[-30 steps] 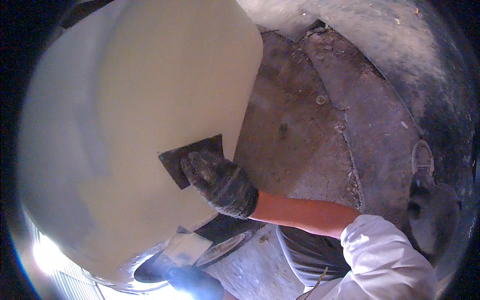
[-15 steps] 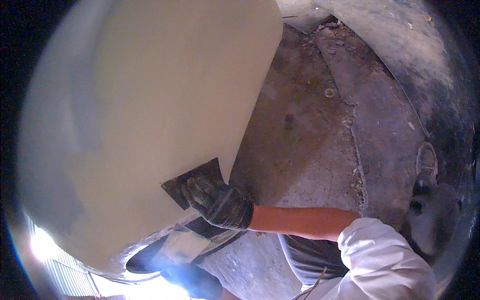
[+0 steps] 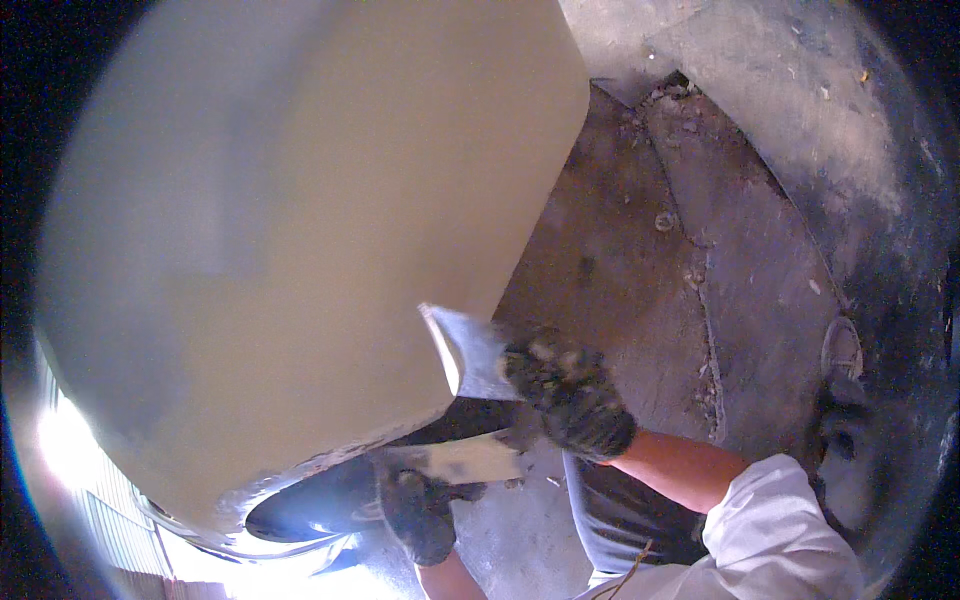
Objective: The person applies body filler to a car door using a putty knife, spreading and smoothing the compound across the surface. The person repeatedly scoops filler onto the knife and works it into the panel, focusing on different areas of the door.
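Note:
My right hand (image 3: 575, 390), in a dirty dark glove, grips a thin flat spreader blade (image 3: 470, 350). The blade is bent slightly, with a bright pale edge at the right border of a large smooth beige panel (image 3: 340, 240); whether it touches the panel, I cannot tell. Lower down, my left hand (image 3: 420, 512), also in a dark glove, is closed on a flat plate with a pale beige smear (image 3: 475, 460). That plate lies below the panel's lower edge, apart from the blade. The glove hides part of the plate.
A dark opening (image 3: 310, 505) with a shiny rim lies along the panel's lower edge. Cracked, dirty concrete floor (image 3: 620, 290) spreads to the right, with rubble (image 3: 675, 95) at the far end. A shoe (image 3: 842, 350) shows at right. Glaring light comes from the lower left.
My right hand has moved right with the spreader, off the panel's face to its edge, and the blade has turned. My left hand and its plate have shifted right and up.

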Action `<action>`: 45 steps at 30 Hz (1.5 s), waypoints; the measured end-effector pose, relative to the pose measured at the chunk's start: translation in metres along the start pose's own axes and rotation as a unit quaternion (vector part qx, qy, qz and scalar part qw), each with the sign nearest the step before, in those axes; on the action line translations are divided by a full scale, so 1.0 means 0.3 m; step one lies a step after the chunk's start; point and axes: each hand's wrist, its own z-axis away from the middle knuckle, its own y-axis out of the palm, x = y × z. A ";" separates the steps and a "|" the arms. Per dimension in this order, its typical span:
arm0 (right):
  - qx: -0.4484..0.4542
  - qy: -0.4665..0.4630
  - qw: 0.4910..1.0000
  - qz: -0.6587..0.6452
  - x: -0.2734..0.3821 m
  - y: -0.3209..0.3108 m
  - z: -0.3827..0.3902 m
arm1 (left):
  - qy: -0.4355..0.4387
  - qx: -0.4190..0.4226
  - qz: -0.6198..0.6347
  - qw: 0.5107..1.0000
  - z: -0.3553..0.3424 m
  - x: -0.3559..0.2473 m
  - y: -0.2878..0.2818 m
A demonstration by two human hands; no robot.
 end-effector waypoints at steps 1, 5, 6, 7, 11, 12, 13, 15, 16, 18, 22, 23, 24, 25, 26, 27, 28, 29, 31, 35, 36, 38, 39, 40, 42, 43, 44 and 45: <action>-0.044 0.009 0.998 -0.045 -0.011 -0.059 -0.029 | -0.040 0.043 0.236 0.970 -0.021 -0.039 0.045; 0.079 0.220 0.855 -0.462 -0.044 -0.252 -0.131 | -0.010 0.083 0.450 0.889 -0.105 -0.190 0.149; 0.066 0.184 0.876 -0.441 -0.044 -0.267 -0.143 | 0.004 0.091 0.442 0.892 -0.117 -0.218 0.153; 0.055 0.150 0.893 -0.420 -0.057 -0.274 -0.148 | -0.003 0.064 0.446 0.893 -0.128 -0.245 0.165; 0.150 -0.085 0.972 -0.157 -0.135 -0.263 -0.100 | 0.030 -0.033 0.365 0.930 -0.159 -0.296 0.162; 0.153 -0.186 0.970 0.026 -0.169 -0.255 -0.100 | 0.089 -0.035 0.275 0.957 -0.166 -0.293 0.149; 0.027 -0.275 0.912 0.302 -0.197 -0.256 -0.110 | 0.132 -0.051 0.177 0.974 -0.178 -0.294 0.135; -0.047 -0.244 0.827 0.505 -0.271 -0.280 -0.176 | 0.208 -0.161 -0.080 0.962 -0.147 -0.274 0.117; -0.049 -0.185 0.847 0.495 -0.338 -0.300 -0.251 | 0.256 -0.194 -0.145 0.936 -0.138 -0.259 0.107; -0.219 -0.101 0.924 0.296 -0.445 -0.307 -0.455 | 0.340 -0.257 -0.274 0.862 -0.104 -0.230 0.063; -0.473 -0.085 0.874 0.072 -0.509 -0.258 -0.752 | 0.301 -0.227 -0.222 0.899 -0.040 -0.163 -0.028; -0.468 -0.087 0.877 0.070 -0.496 -0.238 -0.776 | 0.263 -0.214 -0.153 0.928 -0.032 -0.148 -0.048; -0.469 -0.089 0.877 0.050 -0.473 -0.220 -0.783 | 0.290 -0.240 -0.231 0.897 -0.020 -0.136 -0.067; -0.469 -0.117 0.875 0.037 -0.442 -0.201 -0.773 | 0.317 -0.259 -0.299 0.862 -0.010 -0.125 -0.081; -0.449 -0.122 0.884 0.043 -0.408 -0.187 -0.753 | 0.357 -0.280 -0.363 0.814 -0.001 -0.114 -0.093; -0.428 -0.125 0.894 0.041 -0.372 -0.171 -0.724 | 0.336 -0.273 -0.362 0.825 0.010 -0.102 -0.103; -0.406 -0.125 0.905 0.033 -0.337 -0.155 -0.689 | 0.330 -0.271 -0.359 0.830 0.022 -0.090 -0.111; -0.309 -0.061 0.946 0.075 -0.284 -0.130 -0.622 | 0.325 -0.270 -0.354 0.834 0.033 -0.075 -0.115; -0.236 -0.038 0.967 0.084 -0.184 -0.060 -0.535 | 0.302 -0.274 -0.349 0.844 0.048 -0.043 -0.123; -0.114 -0.086 0.989 0.041 -0.046 0.098 -0.386 | 0.266 -0.280 -0.383 0.839 0.073 0.020 -0.136; -0.105 -0.096 0.989 0.041 -0.014 0.138 -0.349 | 0.267 -0.274 -0.402 0.832 0.080 0.033 -0.138; -0.074 -0.114 0.989 0.061 0.066 0.207 -0.281 | 0.271 -0.274 -0.384 0.839 0.089 0.057 -0.147; -0.066 -0.115 0.991 0.024 0.108 0.240 -0.261 | 0.275 -0.281 -0.367 0.843 0.092 0.068 -0.150; -0.049 -0.114 0.992 -0.014 0.152 0.269 -0.247 | 0.237 -0.266 -0.303 0.884 0.093 0.080 -0.150; 0.016 -0.110 0.989 -0.093 0.231 0.282 -0.211 | 0.159 -0.259 -0.193 0.933 0.091 0.103 -0.151; 0.083 -0.105 0.982 -0.134 0.264 0.275 -0.200 | 0.188 -0.257 -0.204 0.926 0.089 0.115 -0.150; 0.171 -0.095 0.965 -0.175 0.280 0.258 -0.197 | 0.216 -0.272 -0.252 0.903 0.085 0.126 -0.149; 0.123 -0.103 0.972 -0.170 0.288 0.228 -0.192 | 0.210 -0.293 -0.289 0.887 0.079 0.136 -0.147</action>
